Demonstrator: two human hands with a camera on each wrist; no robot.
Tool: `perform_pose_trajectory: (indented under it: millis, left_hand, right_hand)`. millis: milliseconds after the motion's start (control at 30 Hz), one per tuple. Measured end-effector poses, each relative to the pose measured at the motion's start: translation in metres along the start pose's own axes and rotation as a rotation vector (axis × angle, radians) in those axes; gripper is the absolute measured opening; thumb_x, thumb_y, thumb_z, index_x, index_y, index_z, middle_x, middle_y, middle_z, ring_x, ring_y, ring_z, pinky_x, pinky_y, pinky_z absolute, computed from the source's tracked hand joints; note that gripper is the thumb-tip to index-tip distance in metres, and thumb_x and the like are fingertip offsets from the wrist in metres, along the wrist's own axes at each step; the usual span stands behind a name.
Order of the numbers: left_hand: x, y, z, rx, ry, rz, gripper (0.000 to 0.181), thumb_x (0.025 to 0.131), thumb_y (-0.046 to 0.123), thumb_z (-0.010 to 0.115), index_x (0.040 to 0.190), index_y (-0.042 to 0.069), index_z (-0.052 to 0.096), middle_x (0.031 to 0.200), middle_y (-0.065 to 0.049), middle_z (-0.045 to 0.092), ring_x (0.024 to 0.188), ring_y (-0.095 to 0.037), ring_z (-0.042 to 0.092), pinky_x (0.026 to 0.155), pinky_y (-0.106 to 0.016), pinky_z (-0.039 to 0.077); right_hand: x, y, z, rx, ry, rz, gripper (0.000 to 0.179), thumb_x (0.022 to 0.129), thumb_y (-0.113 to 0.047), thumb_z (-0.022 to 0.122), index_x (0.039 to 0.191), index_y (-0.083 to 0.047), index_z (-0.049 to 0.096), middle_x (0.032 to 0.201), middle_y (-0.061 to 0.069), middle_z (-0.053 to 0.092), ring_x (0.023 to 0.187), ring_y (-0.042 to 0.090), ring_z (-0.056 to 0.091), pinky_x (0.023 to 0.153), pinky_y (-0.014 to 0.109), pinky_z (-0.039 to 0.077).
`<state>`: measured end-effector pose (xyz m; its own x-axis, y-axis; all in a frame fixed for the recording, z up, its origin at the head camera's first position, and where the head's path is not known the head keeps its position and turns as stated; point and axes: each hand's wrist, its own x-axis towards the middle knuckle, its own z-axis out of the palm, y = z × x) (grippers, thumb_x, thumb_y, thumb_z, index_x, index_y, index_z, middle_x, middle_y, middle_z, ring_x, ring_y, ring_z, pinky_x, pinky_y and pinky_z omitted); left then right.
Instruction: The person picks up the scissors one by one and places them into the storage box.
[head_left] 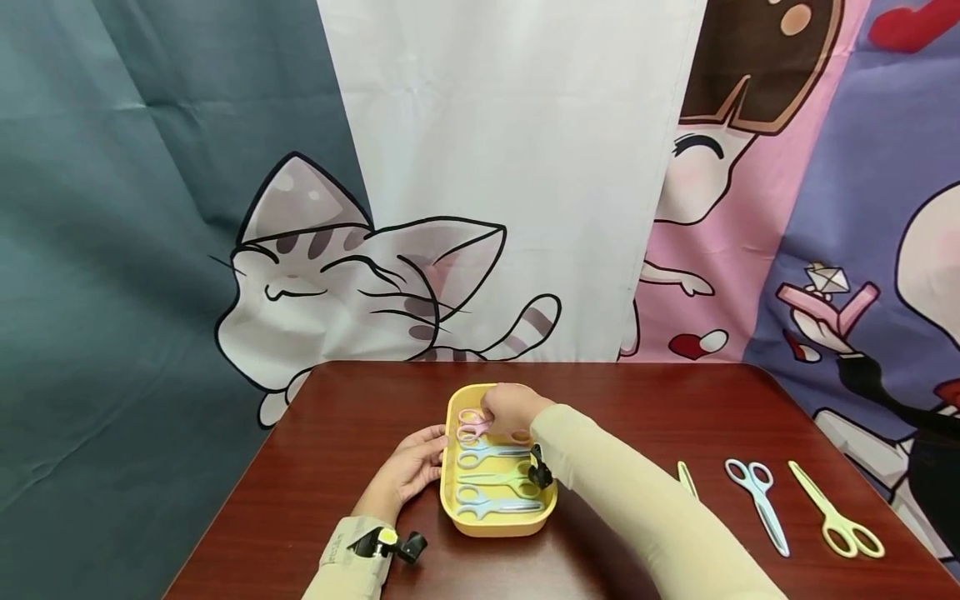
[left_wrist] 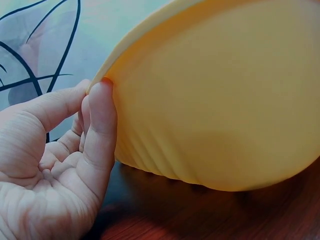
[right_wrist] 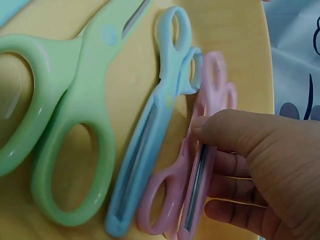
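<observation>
- Between right thumb and fingers: pink scissors (right_wrist: pixel 214 97), at the far end inside the tray. Right hand (head_left: pixel 517 406) is in a narrow pinch, thumb on the near side around mid-length, fingers behind. Reads as a mid-length hold to keep them level, my guess.
- Handle loops stick out past the thumb, toward the person's left; blade end runs the other way.
- Just beside, near side of the blade: another pink loop (right_wrist: pixel 176 195), facing opposite. Probably a second pair; overlap hides the rest.
- Next row nearer the person: blue scissors (right_wrist: pixel 170 87), clear of the thumb. Then green scissors (right_wrist: pixel 92 90), handles flipped to the right. Near-end blue pair (head_left: pixel 491 504) has handles left. All lie crosswise in rows, probably to pack neatly.
- Left hand (head_left: pixel 411 465): thumb and fingers pinch the rim of the yellow tray (left_wrist: pixel 210 100), left side. Likely steadying it against the right hand's work.
- Well right of the tray, on the table (head_left: pixel 585 383): light-blue pair (head_left: pixel 767 510), yellow-green pair (head_left: pixel 832 515), plus a pale tip (head_left: pixel 686 482) poking past the right sleeve (head_left: pixel 637 492); can't tell what's under there.
</observation>
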<state>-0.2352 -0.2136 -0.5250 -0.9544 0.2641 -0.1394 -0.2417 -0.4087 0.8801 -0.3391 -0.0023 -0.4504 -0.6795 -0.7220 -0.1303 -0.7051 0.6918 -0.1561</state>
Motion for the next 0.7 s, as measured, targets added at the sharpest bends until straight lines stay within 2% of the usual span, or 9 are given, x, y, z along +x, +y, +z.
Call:
perform_pose_trajectory:
  millis: [167, 433, 700]
  left_hand:
    - [-0.0006, -0.0004, -0.0008, -0.018, -0.023, -0.001, 0.012, 0.106, 0.005, 0.050, 0.118, 0.005, 0.051, 0.090, 0.000, 0.065, 0.069, -0.005, 0.061, 0.057, -0.020, 0.054]
    - [-0.0007, 0.0028, 0.0020, -0.033, -0.020, -0.009, 0.012, 0.106, 0.003, 0.048, 0.117, 0.006, 0.051, 0.088, 0.000, 0.065, 0.067, -0.005, 0.059, 0.055, -0.020, 0.054]
    - [-0.0053, 0.0083, 0.0052, -0.041, -0.081, -0.008, 0.016, 0.106, -0.002, 0.041, 0.119, 0.003, 0.049, 0.089, -0.001, 0.068, 0.067, -0.006, 0.062, 0.058, -0.022, 0.056]
  right_hand:
    - [-0.0006, -0.0017, 0.0035, -0.019, 0.001, -0.008, 0.031, 0.085, -0.013, 0.073, 0.066, -0.020, 0.049, 0.060, -0.006, 0.039, 0.058, 0.011, 0.038, 0.057, 0.026, 0.032]
    - [0.0005, -0.0008, 0.0028, -0.053, 0.013, -0.020, 0.031, 0.084, -0.016, 0.074, 0.065, -0.020, 0.050, 0.061, -0.008, 0.043, 0.058, 0.010, 0.042, 0.056, 0.025, 0.034]
    - [0.0015, -0.0002, 0.0051, -0.045, 0.019, -0.023, 0.033, 0.083, -0.017, 0.076, 0.063, -0.020, 0.049, 0.061, -0.008, 0.043, 0.058, 0.009, 0.041, 0.055, 0.024, 0.033]
